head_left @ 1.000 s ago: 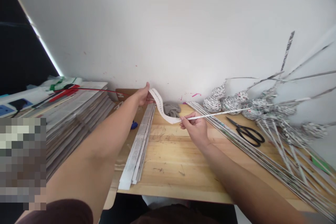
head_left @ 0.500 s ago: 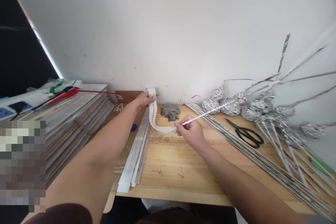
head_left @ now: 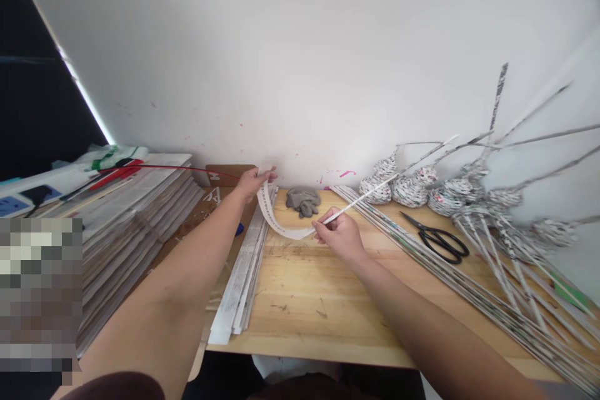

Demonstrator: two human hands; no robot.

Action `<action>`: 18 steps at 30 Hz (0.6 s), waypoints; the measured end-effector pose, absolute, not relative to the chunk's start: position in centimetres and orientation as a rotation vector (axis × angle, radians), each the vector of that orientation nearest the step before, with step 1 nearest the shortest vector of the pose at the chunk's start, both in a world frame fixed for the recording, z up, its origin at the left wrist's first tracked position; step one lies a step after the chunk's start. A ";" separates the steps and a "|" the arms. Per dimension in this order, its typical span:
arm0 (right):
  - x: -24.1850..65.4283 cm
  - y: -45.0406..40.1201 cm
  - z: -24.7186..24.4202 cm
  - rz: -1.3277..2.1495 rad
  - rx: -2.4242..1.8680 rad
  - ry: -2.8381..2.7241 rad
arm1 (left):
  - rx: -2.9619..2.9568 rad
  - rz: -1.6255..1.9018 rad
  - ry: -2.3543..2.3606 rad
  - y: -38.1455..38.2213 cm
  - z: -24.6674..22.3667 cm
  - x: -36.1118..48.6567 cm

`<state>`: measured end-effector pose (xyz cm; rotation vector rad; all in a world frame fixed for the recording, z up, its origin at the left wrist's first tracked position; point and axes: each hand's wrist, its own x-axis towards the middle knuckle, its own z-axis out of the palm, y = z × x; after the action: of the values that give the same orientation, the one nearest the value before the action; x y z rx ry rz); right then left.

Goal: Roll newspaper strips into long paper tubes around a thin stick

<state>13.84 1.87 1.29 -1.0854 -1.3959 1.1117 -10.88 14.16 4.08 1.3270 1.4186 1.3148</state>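
Observation:
A long strip of printed paper (head_left: 281,229) sags in a curve between my two hands. My left hand (head_left: 255,184) has its fingers closed on the strip's upper end near the wall. In a pinch of thumb and fingers, my right hand (head_left: 341,234) grips the lower end, where the strip runs into a thin, rolled paper tube (head_left: 368,196). The tube slants up and right past woven paper gourd shapes (head_left: 407,192). Beneath my left forearm's right side lies a pile of cut paper strips (head_left: 241,290). A crumpled grey lump (head_left: 304,201), perhaps a glove, rests between my hands.
Black scissors (head_left: 440,242) lie right of a bundle of long paper tubes (head_left: 422,275). Tall stacks of folded newspaper (head_left: 154,225) stand at left, with a power strip (head_left: 42,184) and a red-handled tool (head_left: 117,173) on top. The white wall (head_left: 300,75) closes off the back.
My left hand has shifted slightly left, and the strip's curve has moved with it. The rolled tube's far end now shows higher, to the right. My right hand stays in nearly the same place.

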 end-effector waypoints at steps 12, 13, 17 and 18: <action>14.6 2.3 1.2 0.787 -1.162 -1.544 | 1.190 1.516 1.450 15.5 7.2 -10.8; 14.6 2.2 1.3 0.765 -1.166 -1.551 | 1.142 1.546 1.455 15.5 7.4 -10.7; 14.6 2.1 1.5 0.703 -1.158 -1.565 | 0.932 1.589 1.472 13.6 7.7 -9.9; 14.6 2.1 1.5 0.691 -1.157 -1.566 | 0.894 1.560 1.457 12.5 7.5 -9.5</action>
<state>14.60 2.14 1.55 -1.1568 -1.5657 0.6912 -9.51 12.50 7.52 0.8942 1.4567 1.5596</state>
